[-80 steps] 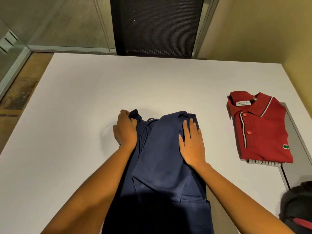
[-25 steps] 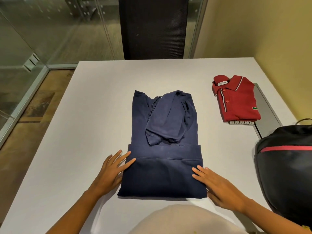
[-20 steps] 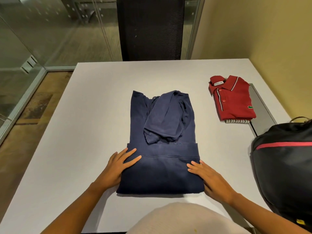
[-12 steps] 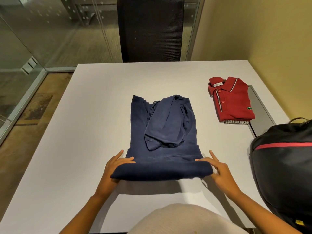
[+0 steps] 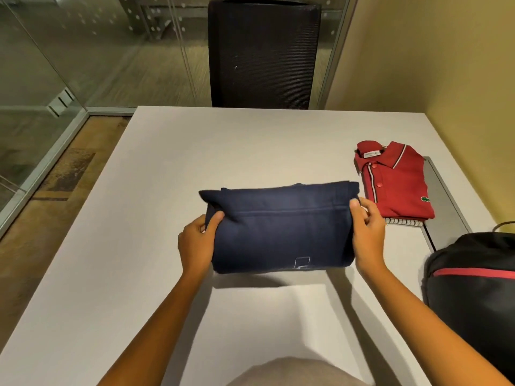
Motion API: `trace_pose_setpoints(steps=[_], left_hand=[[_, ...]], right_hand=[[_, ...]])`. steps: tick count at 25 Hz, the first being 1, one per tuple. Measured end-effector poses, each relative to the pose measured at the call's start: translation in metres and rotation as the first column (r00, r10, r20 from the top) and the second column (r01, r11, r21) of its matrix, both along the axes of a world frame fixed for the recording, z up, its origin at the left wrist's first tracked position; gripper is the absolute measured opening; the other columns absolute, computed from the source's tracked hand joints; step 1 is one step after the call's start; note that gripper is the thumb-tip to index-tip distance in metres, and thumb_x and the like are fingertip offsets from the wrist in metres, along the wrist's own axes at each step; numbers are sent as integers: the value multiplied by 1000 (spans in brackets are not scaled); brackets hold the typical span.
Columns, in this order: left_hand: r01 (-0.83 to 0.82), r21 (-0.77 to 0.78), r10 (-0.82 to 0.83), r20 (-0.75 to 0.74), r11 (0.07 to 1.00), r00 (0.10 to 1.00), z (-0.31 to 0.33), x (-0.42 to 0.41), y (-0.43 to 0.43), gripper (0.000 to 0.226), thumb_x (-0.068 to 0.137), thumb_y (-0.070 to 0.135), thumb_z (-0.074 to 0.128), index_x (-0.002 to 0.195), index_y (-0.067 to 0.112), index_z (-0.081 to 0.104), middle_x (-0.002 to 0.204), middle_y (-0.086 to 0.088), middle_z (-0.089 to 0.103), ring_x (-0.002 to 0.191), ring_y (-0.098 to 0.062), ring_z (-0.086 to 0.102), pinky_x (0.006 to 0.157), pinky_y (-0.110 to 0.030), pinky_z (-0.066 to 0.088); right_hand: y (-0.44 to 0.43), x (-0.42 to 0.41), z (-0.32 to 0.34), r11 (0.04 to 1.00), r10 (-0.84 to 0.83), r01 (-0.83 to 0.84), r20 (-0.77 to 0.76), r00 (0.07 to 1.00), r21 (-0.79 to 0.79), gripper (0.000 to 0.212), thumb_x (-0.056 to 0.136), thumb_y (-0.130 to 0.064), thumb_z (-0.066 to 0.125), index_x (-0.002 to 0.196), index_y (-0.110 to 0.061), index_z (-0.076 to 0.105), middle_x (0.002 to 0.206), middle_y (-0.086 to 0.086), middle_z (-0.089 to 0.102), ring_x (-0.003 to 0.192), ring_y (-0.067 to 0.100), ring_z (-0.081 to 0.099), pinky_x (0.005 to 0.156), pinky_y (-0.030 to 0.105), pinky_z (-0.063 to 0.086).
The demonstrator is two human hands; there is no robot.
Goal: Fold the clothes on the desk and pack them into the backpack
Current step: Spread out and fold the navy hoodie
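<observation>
The folded navy sweatshirt [image 5: 278, 232] is at the middle of the desk [image 5: 139, 246]. The left hand [image 5: 196, 243] and the right hand [image 5: 367, 232] each clamp one end, thumbs on top, fingers curled round the edges, probably so the bundle holds its shape. The backpack [image 5: 473, 288] waits at its 4 o'clock and the folded red polo shirt [image 5: 395, 185] at 2 o'clock, handy for packing.

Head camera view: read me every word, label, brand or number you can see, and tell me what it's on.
Nothing here is legible as text.
On the red polo shirt, the white neck label: printed, too small to read.
On its chest: a small green emblem, no letters readable.
On the navy hoodie: a white square outline, no letters readable.
On the backpack: no text visible.
</observation>
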State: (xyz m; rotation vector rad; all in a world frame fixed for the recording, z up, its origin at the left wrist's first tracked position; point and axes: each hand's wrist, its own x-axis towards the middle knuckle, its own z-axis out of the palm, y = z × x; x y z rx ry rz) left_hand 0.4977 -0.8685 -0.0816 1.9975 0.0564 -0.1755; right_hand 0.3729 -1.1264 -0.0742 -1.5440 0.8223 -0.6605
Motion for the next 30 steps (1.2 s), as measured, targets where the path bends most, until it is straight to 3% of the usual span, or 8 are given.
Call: trace_pose_setpoints(steps=[3, 7, 11, 15, 19, 22, 24, 30], left_hand=[[-89, 10, 90, -56, 996, 994, -20, 37, -24, 44, 98, 52, 43, 73, 18, 57, 72, -1, 60, 72, -23, 55, 63, -32, 43], [0, 93, 16, -171, 996, 985, -46, 57, -50, 52, 91, 60, 49, 126, 21, 51, 113, 4, 58, 104, -23, 58, 88, -38, 47], [-64, 324, 44, 69, 944, 997, -62, 66, -68, 50, 97, 50, 43, 134, 16, 46, 128, -1, 52, 106, -26, 59, 87, -41, 49], [-13, 566, -11, 39, 824, 999, -75, 85, -91, 51, 101, 47, 34, 136, 12, 42, 130, -6, 53, 100, -29, 62, 83, -41, 47], [5, 653, -22, 18, 757, 1000, -82, 97, -93, 56, 99, 51, 34, 137, 10, 41, 128, -13, 51, 109, -31, 54, 86, -42, 44], [52, 544, 19, -124, 837, 992, -86, 97, -88, 76, 91, 67, 36, 141, 9, 36, 135, -16, 46, 120, -34, 49, 97, -45, 43], [53, 419, 40, -210, 906, 977, -86, 97, -91, 86, 85, 73, 42, 142, 8, 34, 138, -15, 46, 122, -34, 50, 100, -46, 43], [101, 138, -25, -466, 985, 885, -68, 127, -78, 80, 74, 68, 67, 121, 4, 56, 115, -8, 63, 103, -28, 62, 89, -39, 52]], right_hand=[[-10, 58, -10, 994, -103, 97, -120, 987, -56, 35, 102, -40, 43, 120, -13, 56, 103, 3, 62, 91, 17, 58, 75, 27, 45], [-17, 95, -40, 970, -67, -39, -416, 907, -242, 54, 97, -52, 46, 135, -14, 41, 126, 10, 59, 112, 31, 57, 89, 40, 43], [-25, 109, -72, 903, -200, -23, -468, 861, -429, 55, 98, -45, 46, 140, -9, 36, 130, 15, 56, 105, 36, 60, 78, 41, 46], [-28, 126, -95, 837, -279, -141, -634, 722, -529, 50, 101, -40, 42, 138, -6, 40, 121, 21, 53, 94, 38, 57, 62, 39, 39], [-35, 137, -104, 733, -384, -182, -620, 684, -655, 44, 98, -38, 52, 130, -8, 51, 126, 22, 51, 106, 43, 51, 87, 53, 39], [-35, 132, -97, 942, -225, -81, -790, 570, -327, 82, 87, -72, 38, 145, -14, 33, 148, 18, 33, 134, 40, 32, 107, 60, 25], [-27, 131, -90, 979, -126, -67, -836, 534, -191, 96, 82, -79, 38, 147, -9, 26, 149, 20, 33, 134, 41, 33, 106, 57, 30], [-52, 141, -67, 991, 130, -53, -748, 650, 126, 72, 80, -63, 64, 118, -2, 53, 119, 13, 61, 107, 33, 59, 83, 36, 46]])
